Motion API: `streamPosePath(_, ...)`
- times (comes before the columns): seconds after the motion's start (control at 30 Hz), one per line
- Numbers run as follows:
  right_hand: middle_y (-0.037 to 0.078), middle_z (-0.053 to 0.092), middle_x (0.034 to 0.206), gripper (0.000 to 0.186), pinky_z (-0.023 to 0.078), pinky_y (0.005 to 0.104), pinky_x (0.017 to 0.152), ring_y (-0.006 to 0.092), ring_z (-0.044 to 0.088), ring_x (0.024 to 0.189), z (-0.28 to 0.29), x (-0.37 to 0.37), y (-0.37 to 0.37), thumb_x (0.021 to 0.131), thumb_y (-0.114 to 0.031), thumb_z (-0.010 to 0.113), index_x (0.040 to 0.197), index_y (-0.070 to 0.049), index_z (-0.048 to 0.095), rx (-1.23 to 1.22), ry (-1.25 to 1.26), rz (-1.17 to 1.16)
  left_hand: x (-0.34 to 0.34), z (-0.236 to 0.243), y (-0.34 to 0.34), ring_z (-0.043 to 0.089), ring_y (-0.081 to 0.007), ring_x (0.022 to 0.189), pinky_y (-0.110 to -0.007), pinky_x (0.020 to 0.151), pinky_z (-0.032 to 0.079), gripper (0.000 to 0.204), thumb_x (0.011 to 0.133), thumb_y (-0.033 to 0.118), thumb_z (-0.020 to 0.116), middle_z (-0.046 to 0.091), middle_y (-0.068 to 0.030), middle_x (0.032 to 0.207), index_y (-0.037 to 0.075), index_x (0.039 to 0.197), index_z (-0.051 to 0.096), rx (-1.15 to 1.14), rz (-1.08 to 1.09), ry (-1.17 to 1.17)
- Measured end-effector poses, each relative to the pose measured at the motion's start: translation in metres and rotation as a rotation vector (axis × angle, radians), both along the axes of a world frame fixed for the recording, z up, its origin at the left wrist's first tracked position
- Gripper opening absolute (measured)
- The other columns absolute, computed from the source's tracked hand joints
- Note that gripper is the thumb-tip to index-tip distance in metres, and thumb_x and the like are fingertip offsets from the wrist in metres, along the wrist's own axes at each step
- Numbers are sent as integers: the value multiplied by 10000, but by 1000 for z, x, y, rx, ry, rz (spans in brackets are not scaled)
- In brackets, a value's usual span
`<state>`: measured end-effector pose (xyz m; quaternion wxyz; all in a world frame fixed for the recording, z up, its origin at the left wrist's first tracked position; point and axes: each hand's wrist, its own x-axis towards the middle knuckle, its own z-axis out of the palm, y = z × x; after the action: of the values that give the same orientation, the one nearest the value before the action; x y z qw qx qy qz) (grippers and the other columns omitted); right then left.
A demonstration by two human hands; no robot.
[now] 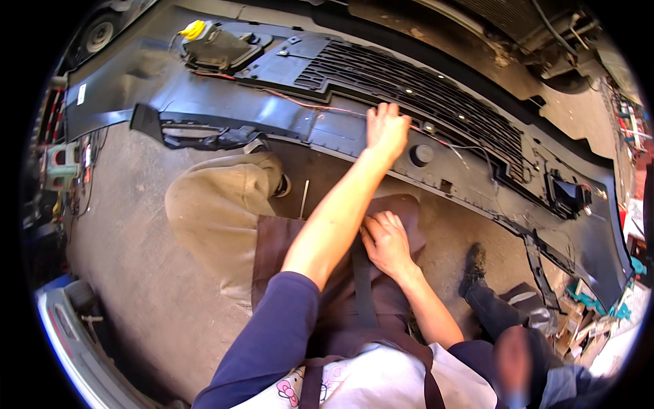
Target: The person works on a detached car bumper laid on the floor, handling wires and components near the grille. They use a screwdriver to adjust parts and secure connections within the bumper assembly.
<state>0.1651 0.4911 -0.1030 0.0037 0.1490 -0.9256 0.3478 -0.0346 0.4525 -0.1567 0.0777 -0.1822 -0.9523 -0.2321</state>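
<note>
A large dark car bumper point(272, 112) lies inner side up across the view, in front of my knees. Over its middle, beside the slatted grille point(409, 85), my left hand point(387, 133) is closed with the fingers curled down. A thin red wire point(313, 105) runs along the bumper to those fingers; what they grip is hidden. A round black sensor-like knob point(422, 155) sits just right of this hand. Lower down, my right hand point(388, 242) lies on my brown apron point(286, 245) beside a dark strap point(362, 279), fingers bent inward; their tips do not show.
A lamp-like housing with a yellow cap point(193, 29) is at the bumper's left; another dark housing point(569, 194) is at its right. Another person's dark-clothed leg point(497, 310) is close at lower right. Boxes and tools point(586, 327) lie beyond. A silver car part point(68, 334) stands lower left.
</note>
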Motion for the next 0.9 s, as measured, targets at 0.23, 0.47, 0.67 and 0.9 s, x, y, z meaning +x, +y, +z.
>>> streamPosePath(0.23, 172, 617, 1096, 339, 452, 353, 873, 274, 582, 1030, -157, -28, -63, 885, -268, 564, 1122, -27, 576, -199, -811, 274, 10, 8, 20, 505, -279, 1020, -453, 915, 373, 150, 752, 160, 604, 589, -104, 971, 111, 838, 716, 51, 11, 11)
streamPosePath(0.47, 173, 604, 1140, 405, 452, 364, 887, 273, 572, 1071, -191, 6, -145, 869, -309, 585, 1169, -38, 564, -219, -984, 220, 1, -2, -9, 522, -282, 937, -463, 799, 389, 118, 785, 147, 647, 563, -86, 872, 139, 877, 722, 92, -51, -30)
streamPosePath(0.67, 166, 605, 1135, 399, 456, 357, 880, 263, 575, 1063, -204, 8, -155, 883, -291, 567, 1189, -35, 549, -364, -987, -15, 1, 4, -3, 518, -252, 884, -423, 798, 373, 124, 807, 158, 652, 555, -55, 836, 142, 907, 723, 56, -145, 14)
streamPosePath(0.9, 158, 606, 1129, 394, 461, 350, 872, 251, 580, 1055, -184, -31, -132, 899, -270, 547, 1213, -32, 530, -719, -934, -96, 5, 11, 5, 526, -257, 965, -438, 860, 369, 190, 792, 188, 682, 584, -68, 908, 127, 971, 706, -26, -124, -49)
